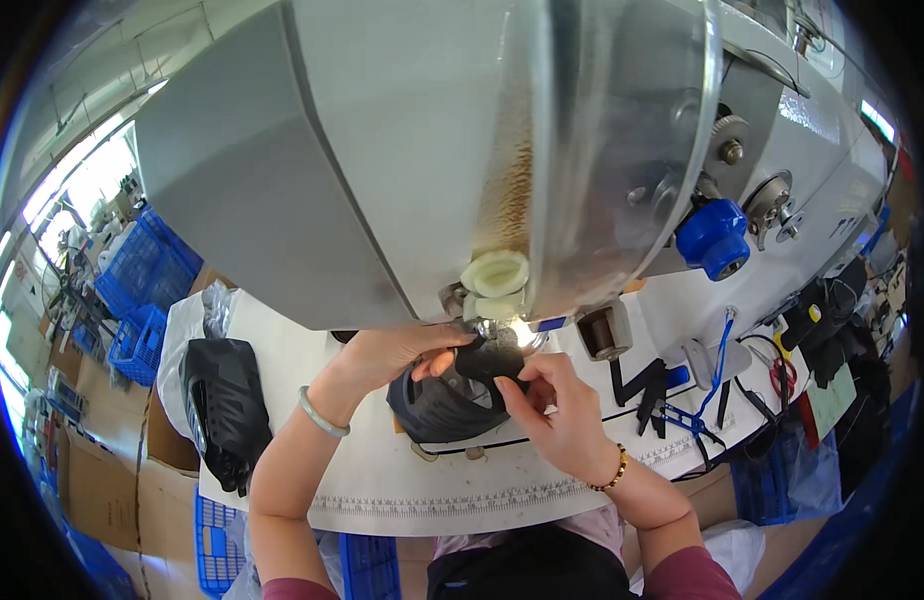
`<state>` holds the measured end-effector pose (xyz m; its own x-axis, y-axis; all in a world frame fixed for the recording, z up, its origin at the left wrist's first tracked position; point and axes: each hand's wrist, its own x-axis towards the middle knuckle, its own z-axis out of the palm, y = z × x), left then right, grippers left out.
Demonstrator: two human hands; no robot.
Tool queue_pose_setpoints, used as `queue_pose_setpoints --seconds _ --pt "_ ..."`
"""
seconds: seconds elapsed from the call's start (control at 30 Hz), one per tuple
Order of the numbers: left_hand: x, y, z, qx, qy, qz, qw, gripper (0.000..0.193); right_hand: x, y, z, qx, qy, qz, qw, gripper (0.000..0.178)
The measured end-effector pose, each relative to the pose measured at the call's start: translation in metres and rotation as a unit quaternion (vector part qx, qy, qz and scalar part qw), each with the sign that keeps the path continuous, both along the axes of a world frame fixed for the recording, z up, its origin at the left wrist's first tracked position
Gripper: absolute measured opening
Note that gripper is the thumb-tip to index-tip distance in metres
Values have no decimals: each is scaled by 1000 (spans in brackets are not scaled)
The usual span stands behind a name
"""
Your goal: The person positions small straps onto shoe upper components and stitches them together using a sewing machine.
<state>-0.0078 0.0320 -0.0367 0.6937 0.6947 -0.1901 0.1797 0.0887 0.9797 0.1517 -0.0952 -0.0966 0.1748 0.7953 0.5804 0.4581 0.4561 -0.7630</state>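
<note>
A black shoe upper lies under the head of a large grey-white sewing machine. A dark flap of it is raised near the lit needle area, between my two hands. My left hand grips the flap's left edge, with thumb and fingers closed near the machine's foot. On the other side, my right hand pinches the flap's lower right edge. The machine partly hides the fingertips of my left hand, and the needle itself cannot be made out.
Another black shoe upper rests on the white table at the left. To the right are a blue-handled tool, red scissors and black strips. Blue crates stand at the far left. A blue knob juts from the machine.
</note>
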Motion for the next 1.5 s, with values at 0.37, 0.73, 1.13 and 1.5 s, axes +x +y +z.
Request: queue_pose_setpoints --seconds 0.37,0.73,1.13,1.5 --pt "-3 0 -14 23 -81 55 995 19 0 1 -5 -5 55 45 997 24" --pt "3 -3 -21 -36 -145 96 984 11 2 3 -11 12 80 27 996 22" --pt "-97 -60 2 101 11 -26 994 14 -51 -12 36 52 -134 186 972 29" --pt "-168 -182 -38 435 -81 509 738 9 -116 60 37 -234 -90 415 874 17"
